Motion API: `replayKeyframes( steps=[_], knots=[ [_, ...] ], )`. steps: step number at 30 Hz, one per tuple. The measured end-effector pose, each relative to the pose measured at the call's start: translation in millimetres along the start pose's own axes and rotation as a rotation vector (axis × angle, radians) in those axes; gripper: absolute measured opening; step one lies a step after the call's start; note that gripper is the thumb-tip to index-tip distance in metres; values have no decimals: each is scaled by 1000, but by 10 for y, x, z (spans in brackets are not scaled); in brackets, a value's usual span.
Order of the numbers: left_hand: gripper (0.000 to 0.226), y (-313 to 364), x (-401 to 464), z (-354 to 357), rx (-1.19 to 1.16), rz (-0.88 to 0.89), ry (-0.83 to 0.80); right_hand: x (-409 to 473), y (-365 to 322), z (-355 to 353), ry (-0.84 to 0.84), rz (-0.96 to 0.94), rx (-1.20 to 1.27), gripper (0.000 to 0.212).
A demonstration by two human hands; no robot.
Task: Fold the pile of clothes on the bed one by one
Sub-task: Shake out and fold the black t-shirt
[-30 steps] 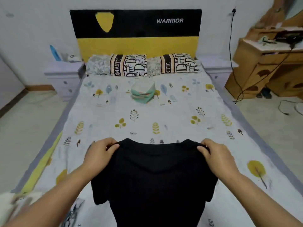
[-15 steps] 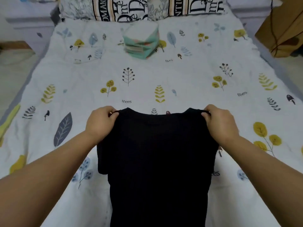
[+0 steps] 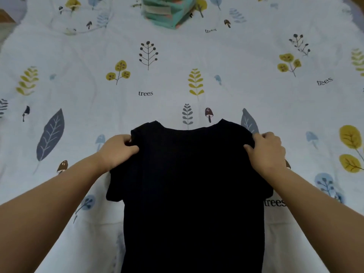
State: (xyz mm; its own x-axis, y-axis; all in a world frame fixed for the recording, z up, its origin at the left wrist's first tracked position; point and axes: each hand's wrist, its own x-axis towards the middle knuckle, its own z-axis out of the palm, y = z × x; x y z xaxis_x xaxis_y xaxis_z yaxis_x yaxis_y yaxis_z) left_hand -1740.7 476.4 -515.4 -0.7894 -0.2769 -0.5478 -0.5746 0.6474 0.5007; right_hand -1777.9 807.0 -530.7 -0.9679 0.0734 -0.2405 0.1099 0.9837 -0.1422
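Soft, even light is filling the scene, casting hardly any shadow on the pale bedsheet point(image 3: 256, 62). The black shirt point(image 3: 193, 194) is reading as a flat dark mass, its folds lost. The far edge is smearing, and wide-angle distortion is bending the sides.

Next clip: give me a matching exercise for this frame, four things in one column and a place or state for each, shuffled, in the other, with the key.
Things:
1. black T-shirt
2. left hand
3. right hand
4. folded green cloth

Places or states:
A. grips the shirt's right shoulder
B. lies at the far end of the bedsheet, top edge of view
C. spread between both hands, neckline pointing away
D. grips the shirt's left shoulder

Pairs: 1-C, 2-D, 3-A, 4-B
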Motion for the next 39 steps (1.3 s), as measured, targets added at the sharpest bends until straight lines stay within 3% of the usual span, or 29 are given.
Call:
replayKeyframes(
  steps=[2,4,6,8,10,12,16,17,19,21,23,25,26,28,30,32,33,35,37,39],
  knots=[
    [13,-25,11,-42,38,56,88,33,20,-57,77,-7,93,26],
    [13,-78,28,-112,135,59,282,79,81,-121,121,65,100,18],
    [17,-135,18,-176,273,-42,335,117,139,-130,42,163,18,11],
    [27,-177,7,-166,480,-130,283,128,117,-101,-17,237,-57,20],
    [39,-153,20,-83,615,-101,350,121,25,-65,66,187,-81,30],
    [48,-79,66,35,594,25,408,126,-64,-25,75,100,-101,37],
    [50,29,201,181,403,207,163,293,-67,18,-95,-44,-125,27],
    [41,52,228,182,399,226,187,345,-62,1,-38,-68,-72,25],
    [29,144,251,176,367,225,391,422,-77,-64,153,-25,23,25],
    [39,258,214,246,380,237,575,407,-121,-100,266,62,78,35],
    [57,294,131,414,404,342,626,256,-175,-41,286,51,89,49],
    [64,208,34,639,469,524,568,20,-188,112,320,-136,-13,58],
    [67,131,-11,741,532,589,488,-103,-181,191,258,-243,-97,61],
    [72,6,-54,880,720,616,236,-261,-118,297,-48,-320,-268,67],
    [68,-42,-30,939,815,514,80,-248,-28,341,-232,-305,-251,67],
    [65,31,-23,929,839,455,63,-237,-31,206,-170,-312,-86,62],
    [66,92,-49,915,840,444,65,-239,-23,136,-17,-302,2,56],
    [66,179,-104,892,820,460,100,-232,63,-15,213,-121,68,48],
    [66,217,-177,885,797,477,116,-247,220,-139,121,156,121,43],
    [65,251,-262,901,750,472,104,-295,371,-132,-78,250,107,37]
  ],
)
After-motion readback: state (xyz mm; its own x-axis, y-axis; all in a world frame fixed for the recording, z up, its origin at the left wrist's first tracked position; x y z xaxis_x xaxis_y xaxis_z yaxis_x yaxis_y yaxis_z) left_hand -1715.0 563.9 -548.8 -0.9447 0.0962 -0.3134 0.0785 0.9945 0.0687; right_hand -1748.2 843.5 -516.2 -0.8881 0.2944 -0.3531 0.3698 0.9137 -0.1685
